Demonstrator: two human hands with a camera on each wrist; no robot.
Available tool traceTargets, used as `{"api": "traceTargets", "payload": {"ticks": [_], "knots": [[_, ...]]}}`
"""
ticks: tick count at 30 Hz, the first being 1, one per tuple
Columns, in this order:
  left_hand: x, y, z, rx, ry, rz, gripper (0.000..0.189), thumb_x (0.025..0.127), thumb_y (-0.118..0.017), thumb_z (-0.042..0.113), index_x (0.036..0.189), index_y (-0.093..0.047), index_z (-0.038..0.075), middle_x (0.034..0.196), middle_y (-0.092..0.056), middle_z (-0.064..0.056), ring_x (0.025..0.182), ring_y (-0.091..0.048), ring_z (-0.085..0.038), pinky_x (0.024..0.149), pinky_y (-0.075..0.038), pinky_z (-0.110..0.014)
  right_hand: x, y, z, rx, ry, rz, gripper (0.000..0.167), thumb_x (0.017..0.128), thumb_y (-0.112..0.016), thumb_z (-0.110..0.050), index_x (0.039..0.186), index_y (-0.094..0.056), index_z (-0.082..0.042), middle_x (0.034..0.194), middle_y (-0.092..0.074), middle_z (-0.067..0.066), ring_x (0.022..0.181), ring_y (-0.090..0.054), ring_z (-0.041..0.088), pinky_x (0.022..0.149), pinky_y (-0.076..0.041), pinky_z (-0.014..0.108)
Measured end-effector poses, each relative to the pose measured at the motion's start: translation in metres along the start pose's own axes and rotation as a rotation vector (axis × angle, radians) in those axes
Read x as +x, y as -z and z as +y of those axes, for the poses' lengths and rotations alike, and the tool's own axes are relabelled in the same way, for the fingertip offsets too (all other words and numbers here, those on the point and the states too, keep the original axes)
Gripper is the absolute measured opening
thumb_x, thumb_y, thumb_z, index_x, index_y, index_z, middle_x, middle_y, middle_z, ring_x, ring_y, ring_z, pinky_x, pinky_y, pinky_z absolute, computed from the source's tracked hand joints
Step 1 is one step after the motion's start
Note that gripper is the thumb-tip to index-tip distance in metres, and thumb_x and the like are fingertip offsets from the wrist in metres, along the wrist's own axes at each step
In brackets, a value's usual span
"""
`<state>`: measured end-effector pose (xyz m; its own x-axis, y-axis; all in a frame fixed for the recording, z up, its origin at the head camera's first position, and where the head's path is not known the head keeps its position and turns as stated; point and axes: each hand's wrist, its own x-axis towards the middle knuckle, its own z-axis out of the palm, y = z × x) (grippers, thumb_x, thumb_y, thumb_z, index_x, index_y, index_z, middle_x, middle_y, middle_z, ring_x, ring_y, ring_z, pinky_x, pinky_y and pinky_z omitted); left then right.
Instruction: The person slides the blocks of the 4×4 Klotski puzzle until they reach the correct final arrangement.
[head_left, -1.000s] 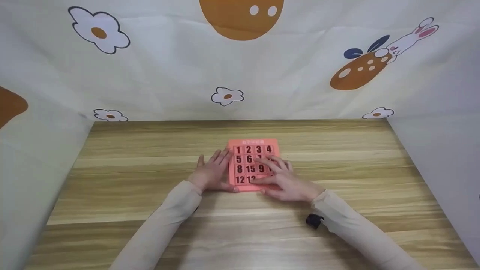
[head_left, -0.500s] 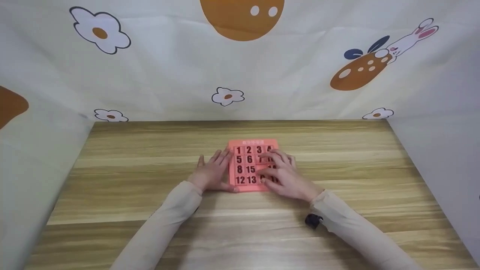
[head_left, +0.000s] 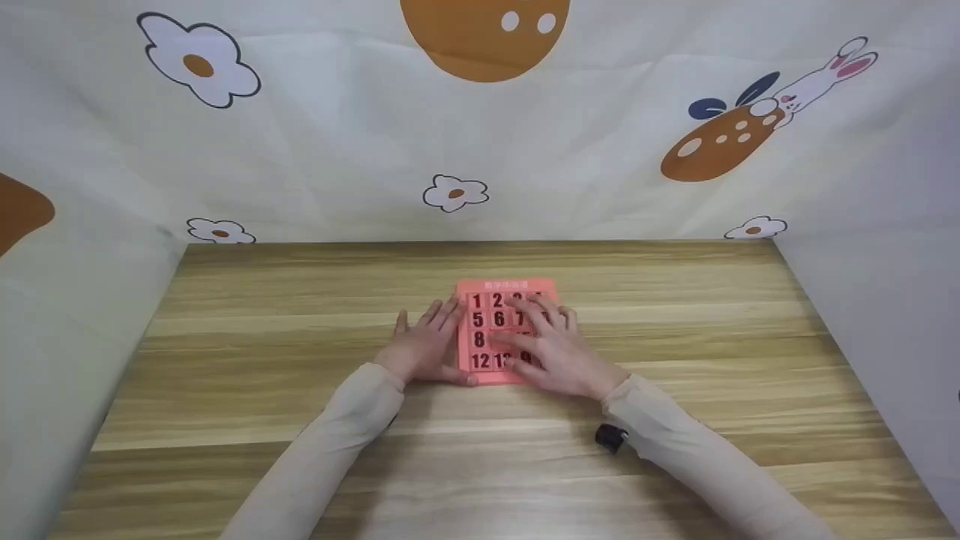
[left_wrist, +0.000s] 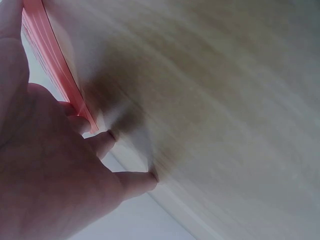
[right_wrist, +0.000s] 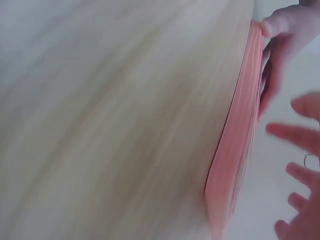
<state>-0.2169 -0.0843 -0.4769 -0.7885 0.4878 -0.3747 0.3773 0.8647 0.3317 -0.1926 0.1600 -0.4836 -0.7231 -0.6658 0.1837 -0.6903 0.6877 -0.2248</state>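
Note:
A pink sliding number puzzle (head_left: 506, 285) with black-numbered square tiles lies flat on the wooden table. My left hand (head_left: 424, 345) rests along its left edge, fingers spread and straight, thumb at the near left corner. In the left wrist view some fingertips (left_wrist: 152, 182) touch the table beside the pink side wall. Over the right half of the tiles spreads my right hand (head_left: 562, 352), one fingertip at the third row just right of tile 8 (head_left: 479, 340). Several tiles on the right are partly hidden under it. Tile 15 shows in part between the fingers.
Wooden tabletop (head_left: 300, 285) surrounds the puzzle. A pale cloth (head_left: 337, 135) printed with flowers and a rabbit hangs behind the table and along its sides. A small black object (head_left: 611, 437) sits at the right wrist.
My right hand has shifted left across the tiles. Tile 9 has moved down to the bottom row, then tile 15 has slid right. The left hand stays put.

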Motion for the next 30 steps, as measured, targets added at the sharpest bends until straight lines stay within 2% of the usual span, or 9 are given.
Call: {"api": "traceTargets", "payload": {"ticks": [2,4,9,12,16,20,22,30], "knots": [[0.000,0.000,0.000,0.006,-0.005,0.004,0.118,0.075,-0.069,0.066,0.156,-0.005,0.008,0.162,0.004,-0.008,0.146,0.000,-0.031,0.109,-0.002,-0.067,0.003,-0.001,-0.003,-0.002,0.023,-0.077,0.043,0.097,-0.052,-0.042,0.136,-0.058,-0.025,0.155,-0.023,0.017,0.140,-0.015,0.045,0.106,-0.016,0.068],[0.000,0.000,0.000,0.002,-0.005,0.002,0.118,0.075,-0.069,0.066,0.156,-0.004,0.008,0.161,0.005,-0.008,0.146,0.001,-0.030,0.109,-0.002,-0.066,0.004,0.000,-0.005,0.004,0.008,-0.108,0.042,0.098,-0.051,-0.044,0.135,-0.059,-0.025,0.156,-0.023,0.015,0.140,-0.013,0.045,0.106,-0.015,0.069],[0.000,0.000,0.000,-0.005,0.010,-0.006,0.120,0.075,-0.069,0.067,0.156,-0.002,0.010,0.161,0.006,-0.007,0.146,0.002,-0.029,0.110,0.000,-0.065,-0.002,0.008,-0.001,0.022,-0.071,-0.018,0.026,0.094,-0.061,-0.034,0.112,-0.074,-0.020,0.152,-0.034,0.012,0.140,-0.018,0.040,0.105,-0.017,0.064],[-0.001,0.000,-0.001,0.003,0.015,-0.006,0.120,0.074,-0.068,0.068,0.156,-0.002,0.010,0.161,0.007,-0.006,0.146,0.002,-0.029,0.110,0.000,-0.065,-0.007,0.009,0.001,0.033,-0.012,-0.015,0.029,0.094,-0.061,-0.033,0.118,-0.071,-0.020,0.152,-0.032,0.014,0.139,-0.019,0.041,0.105,-0.018,0.064],[-0.002,0.000,-0.001,0.015,0.004,0.000,0.120,0.074,-0.067,0.069,0.156,-0.002,0.010,0.161,0.007,-0.007,0.146,0.001,-0.030,0.109,-0.001,-0.066,-0.011,0.004,-0.003,0.068,0.091,-0.120,0.040,0.096,-0.057,-0.038,0.134,-0.060,-0.026,0.156,-0.022,0.015,0.140,-0.014,0.044,0.107,-0.013,0.067],[-0.001,0.000,0.000,0.009,-0.010,0.003,0.120,0.074,-0.068,0.068,0.156,-0.004,0.009,0.161,0.005,-0.008,0.146,0.000,-0.031,0.109,-0.002,-0.067,-0.010,0.000,-0.008,0.060,0.124,-0.193,0.044,0.096,-0.054,-0.042,0.137,-0.057,-0.027,0.158,-0.019,0.013,0.141,-0.013,0.043,0.107,-0.006,0.070],[-0.001,0.000,-0.001,0.006,-0.013,0.000,0.119,0.074,-0.069,0.067,0.156,-0.004,0.009,0.162,0.004,-0.008,0.146,0.001,-0.031,0.109,-0.002,-0.068,-0.010,-0.001,-0.010,0.058,0.120,-0.201,0.044,0.097,-0.053,-0.043,0.138,-0.056,-0.027,0.158,-0.019,0.012,0.142,-0.012,0.043,0.107,-0.006,0.070],[0.001,0.000,-0.001,0.008,-0.002,-0.013,0.120,0.075,-0.068,0.067,0.156,-0.003,0.009,0.161,0.007,-0.008,0.146,0.002,-0.031,0.109,-0.001,-0.067,-0.005,0.002,-0.008,0.016,0.000,-0.172,0.048,0.097,-0.053,-0.039,0.143,-0.050,-0.028,0.157,-0.018,0.014,0.141,-0.011,0.044,0.106,-0.015,0.069]]}}
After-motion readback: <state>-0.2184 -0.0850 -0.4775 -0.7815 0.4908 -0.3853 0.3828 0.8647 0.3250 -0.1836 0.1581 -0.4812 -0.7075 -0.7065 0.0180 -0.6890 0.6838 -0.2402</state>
